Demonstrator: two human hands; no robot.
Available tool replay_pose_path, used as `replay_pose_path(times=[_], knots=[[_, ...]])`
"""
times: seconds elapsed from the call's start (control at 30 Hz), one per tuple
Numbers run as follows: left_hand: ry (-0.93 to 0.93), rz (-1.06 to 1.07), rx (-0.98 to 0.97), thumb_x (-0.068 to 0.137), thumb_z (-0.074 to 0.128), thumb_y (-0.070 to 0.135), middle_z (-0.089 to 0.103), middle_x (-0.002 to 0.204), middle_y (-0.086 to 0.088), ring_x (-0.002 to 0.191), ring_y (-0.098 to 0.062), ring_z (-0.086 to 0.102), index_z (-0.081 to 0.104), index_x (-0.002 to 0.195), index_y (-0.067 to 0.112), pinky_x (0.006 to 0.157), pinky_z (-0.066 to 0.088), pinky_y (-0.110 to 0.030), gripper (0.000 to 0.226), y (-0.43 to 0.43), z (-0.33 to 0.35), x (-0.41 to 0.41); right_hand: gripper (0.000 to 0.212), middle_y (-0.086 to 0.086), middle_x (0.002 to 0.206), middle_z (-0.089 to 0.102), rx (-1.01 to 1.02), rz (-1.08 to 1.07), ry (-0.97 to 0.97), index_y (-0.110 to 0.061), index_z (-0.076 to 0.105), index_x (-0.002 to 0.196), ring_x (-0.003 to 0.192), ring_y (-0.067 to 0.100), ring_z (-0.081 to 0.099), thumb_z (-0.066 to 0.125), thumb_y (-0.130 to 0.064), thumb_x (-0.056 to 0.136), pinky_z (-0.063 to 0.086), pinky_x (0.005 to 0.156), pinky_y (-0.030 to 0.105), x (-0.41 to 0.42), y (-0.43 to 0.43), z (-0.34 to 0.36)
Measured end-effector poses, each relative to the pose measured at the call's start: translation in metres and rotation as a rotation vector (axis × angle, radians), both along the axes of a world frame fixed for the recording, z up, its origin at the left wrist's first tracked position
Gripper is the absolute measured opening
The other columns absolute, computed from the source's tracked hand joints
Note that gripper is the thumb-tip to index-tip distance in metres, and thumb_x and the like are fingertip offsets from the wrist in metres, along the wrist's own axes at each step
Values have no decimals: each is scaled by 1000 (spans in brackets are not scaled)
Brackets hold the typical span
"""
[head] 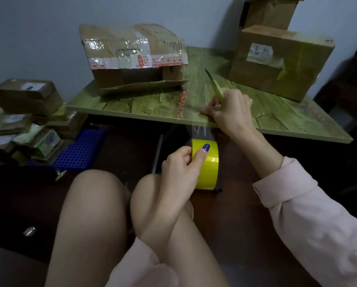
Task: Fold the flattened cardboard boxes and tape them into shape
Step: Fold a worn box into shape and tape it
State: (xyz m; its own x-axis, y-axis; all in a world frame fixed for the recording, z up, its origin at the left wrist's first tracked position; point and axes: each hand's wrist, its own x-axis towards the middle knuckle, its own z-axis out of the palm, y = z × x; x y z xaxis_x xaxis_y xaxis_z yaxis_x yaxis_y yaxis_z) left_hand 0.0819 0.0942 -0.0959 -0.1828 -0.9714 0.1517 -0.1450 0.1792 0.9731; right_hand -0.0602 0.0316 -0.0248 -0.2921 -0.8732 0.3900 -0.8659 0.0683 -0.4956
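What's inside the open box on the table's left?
Through the front of the open box only a bare cardboard interior shows. Its taped top flap overhangs the upper part, hiding anything there.

Green wood-grain table (142,104) — blue perforated crate (82,150) on the floor.

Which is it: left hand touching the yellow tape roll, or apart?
Touching. The head view shows the left hand gripping the yellow tape roll, one finger laid over its rim.

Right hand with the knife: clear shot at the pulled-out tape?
Likely yes. The right hand holds the knife beside the clear tape strip stretched up from the yellow tape roll in the left hand. Nothing lies between them, though the blade points away.
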Motion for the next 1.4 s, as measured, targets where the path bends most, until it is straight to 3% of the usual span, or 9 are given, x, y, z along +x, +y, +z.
replay_pose_path(times=[0.33, 0.47, 0.57, 0.83, 0.9, 1.0, 1.13, 1.27, 1.4], knots=[[-174, 13, 166, 93, 51, 40, 27, 54, -5, 54, -23, 31, 29, 55, 13, 55, 22, -35, 51, -5, -27, -7, 47, -6, 69, 46, 377, -28, -181, -17, 40, 64, 61, 8, 40, 80, -41, 69, 28, 50, 23, -6, -11, 28], [42, -146, 228, 83, 61, 48, 44, 61, -11, 59, -23, 45, 47, 64, 12, 58, 35, -39, 43, -2, -35, -2, 49, -4, 66, 44, 378, 5, -137, -16, 39, 65, 59, 11, 39, 80, -43, 70, 28, 50, 26, -7, -7, 32], [-12, -275, 222, 73, 75, 40, 72, 80, 5, 80, -17, 68, 66, 79, 25, 80, 56, -43, 19, 9, -44, 3, 43, -3, 63, 46, 293, 106, -71, -15, 42, 63, 59, 15, 44, 71, -43, 79, 32, 50, 24, -10, -2, 25], [-189, -213, 388, 54, 61, 68, 73, 73, -11, 76, -29, 70, 67, 70, 10, 78, 56, -47, 61, 17, -57, 1, 50, -4, 61, 44, 325, 132, -121, -17, 37, 61, 56, 11, 40, 78, -45, 70, 30, 50, 25, -1, 0, 22], [-140, -218, 416, 59, 62, 60, 72, 71, -14, 69, -26, 70, 64, 69, 10, 76, 57, -48, 51, 23, -57, 0, 50, 0, 62, 47, 305, 140, -42, -15, 40, 61, 59, 15, 44, 76, -47, 71, 32, 51, 28, -1, -1, 20], [-64, -147, 425, 52, 72, 71, 72, 81, -17, 77, -31, 70, 63, 86, 4, 77, 56, -52, 76, 24, -62, 4, 44, 7, 71, 56, 124, 161, 111, -12, 46, 65, 67, 22, 52, 66, -47, 83, 33, 56, 29, 1, 12, 14], [-6, -37, 437, 73, 79, 35, 69, 104, -11, 96, -25, 66, 41, 114, 12, 88, 52, -45, 60, 32, -57, 12, 41, 1, 63, 46, -101, 252, 174, -10, 44, 71, 61, 22, 45, 51, -43, 94, 22, 52, 31, 2, 52, 13], [122, -89, 469, 56, 76, 39, 70, 100, -12, 92, -30, 68, 39, 114, 16, 85, 53, -52, 72, 44, -49, 12, 32, -4, 65, 44, 197, 320, 200, -12, 46, 88, 62, 18, 44, 50, -44, 94, 23, 53, 32, 3, 86, 12], [203, -79, 457, 77, 76, 16, 69, 99, -17, 91, -38, 67, 40, 115, 16, 83, 51, -58, 53, 48, -50, 11, 26, 0, 67, 55, 354, 449, 318, -14, 56, 90, 65, 22, 56, 55, -41, 91, 39, 57, 28, -1, 116, -6]])
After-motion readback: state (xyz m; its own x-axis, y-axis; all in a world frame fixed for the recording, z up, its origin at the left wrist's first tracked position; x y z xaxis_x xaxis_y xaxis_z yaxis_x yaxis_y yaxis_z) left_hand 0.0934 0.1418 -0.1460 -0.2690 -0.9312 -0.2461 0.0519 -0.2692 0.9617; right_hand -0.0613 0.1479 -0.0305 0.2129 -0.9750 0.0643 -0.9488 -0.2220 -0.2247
